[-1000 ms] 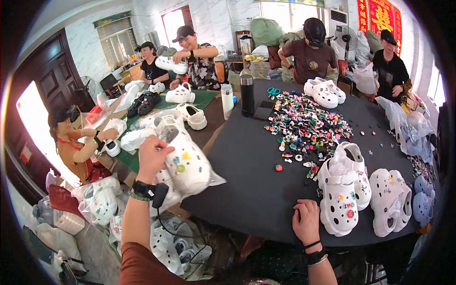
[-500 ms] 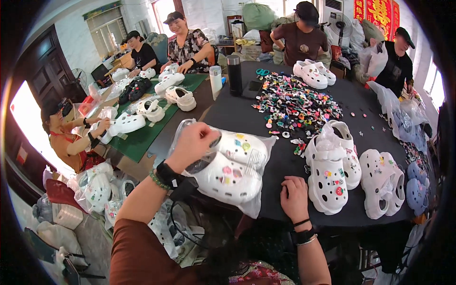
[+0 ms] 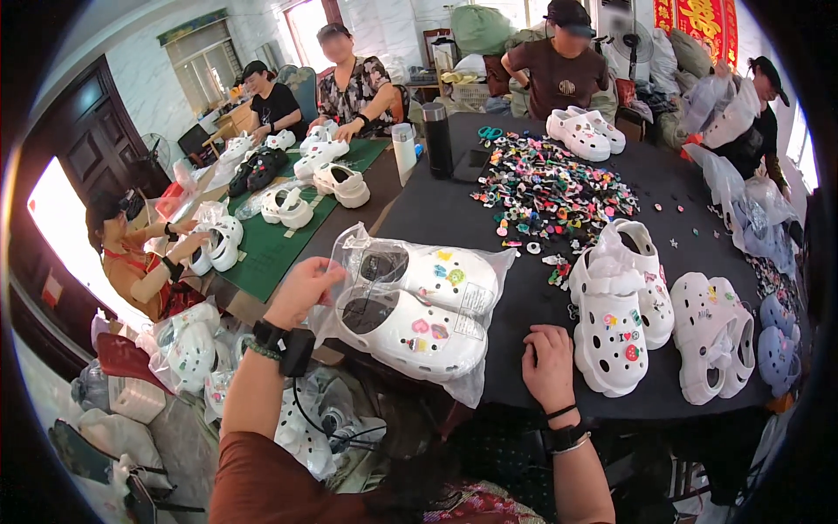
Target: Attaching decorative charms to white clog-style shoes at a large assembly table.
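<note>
A pair of white clogs (image 3: 417,327) with colourful charms lies in a clear plastic bag (image 3: 489,266) at the near left edge of the black table. My left hand (image 3: 301,295) pinches the bag's loose end beside the heels. To the right of the bag, my right hand (image 3: 550,362) rests on the table edge with loosely bent fingers and nothing visible in it. Close by on its right stands another white clog pair (image 3: 607,341) with charms and clear plastic stuffing. Beyond that pair lie more white clogs (image 3: 703,332).
Many loose charms (image 3: 554,188) are heaped mid-table. Behind them are white clogs (image 3: 585,140), a black bottle (image 3: 437,140) and a white tumbler (image 3: 404,150). Blue clogs (image 3: 777,349) lie at far right. Co-workers handle clogs at a green mat (image 3: 266,262); bagged clogs (image 3: 192,345) sit low left.
My left hand has moved left from above the clogs' heels to the bag's loose end, uncovering the heel openings. My right hand stays on the table edge.
</note>
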A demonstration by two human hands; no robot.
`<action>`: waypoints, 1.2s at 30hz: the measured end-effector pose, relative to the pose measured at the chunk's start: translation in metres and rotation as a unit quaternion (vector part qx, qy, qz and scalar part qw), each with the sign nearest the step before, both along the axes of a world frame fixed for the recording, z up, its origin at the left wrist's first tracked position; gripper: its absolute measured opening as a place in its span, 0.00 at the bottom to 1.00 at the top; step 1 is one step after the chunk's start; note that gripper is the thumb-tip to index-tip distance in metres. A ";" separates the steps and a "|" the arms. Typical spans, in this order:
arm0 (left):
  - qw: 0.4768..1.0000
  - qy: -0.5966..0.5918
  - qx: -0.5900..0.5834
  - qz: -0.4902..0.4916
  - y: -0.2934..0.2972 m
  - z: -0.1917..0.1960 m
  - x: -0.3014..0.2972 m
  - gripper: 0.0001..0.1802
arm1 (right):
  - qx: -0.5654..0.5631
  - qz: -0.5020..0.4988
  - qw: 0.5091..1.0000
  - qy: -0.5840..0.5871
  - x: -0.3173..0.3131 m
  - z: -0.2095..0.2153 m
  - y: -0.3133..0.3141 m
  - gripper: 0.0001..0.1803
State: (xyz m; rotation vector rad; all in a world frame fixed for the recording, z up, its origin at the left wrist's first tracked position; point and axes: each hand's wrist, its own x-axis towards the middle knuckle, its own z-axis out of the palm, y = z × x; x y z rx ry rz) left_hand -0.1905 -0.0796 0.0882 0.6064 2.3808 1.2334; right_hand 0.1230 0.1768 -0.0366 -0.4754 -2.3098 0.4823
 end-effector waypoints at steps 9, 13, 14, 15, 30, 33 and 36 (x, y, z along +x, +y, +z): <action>0.919 -0.220 0.321 -0.057 0.003 0.025 0.036 0.07 | 0.004 -0.004 1.000 -0.011 -0.002 -0.006 0.002 0.08; 0.929 -0.214 0.293 -0.072 -0.011 0.022 0.039 0.10 | 0.009 0.004 1.000 -0.012 0.001 0.001 -0.001 0.08; 0.937 -0.209 0.277 -0.051 -0.013 0.021 0.038 0.13 | 0.009 0.005 1.000 -0.015 0.000 0.002 -0.001 0.08; 0.936 -0.209 0.279 -0.048 -0.016 0.020 0.038 0.13 | 0.010 0.003 1.000 -0.016 0.001 0.004 0.000 0.08; 0.993 0.111 0.048 0.011 -0.084 -0.038 -0.001 0.13 | 0.022 -0.002 0.999 -0.023 -0.003 0.010 -0.009 0.07; 0.963 0.252 -0.076 0.052 -0.086 -0.039 -0.004 0.12 | 0.027 -0.002 0.999 -0.023 -0.002 0.008 -0.006 0.07; 0.960 0.270 -0.044 0.068 -0.086 -0.041 -0.004 0.12 | 0.028 -0.003 0.999 -0.022 -0.003 0.006 -0.006 0.07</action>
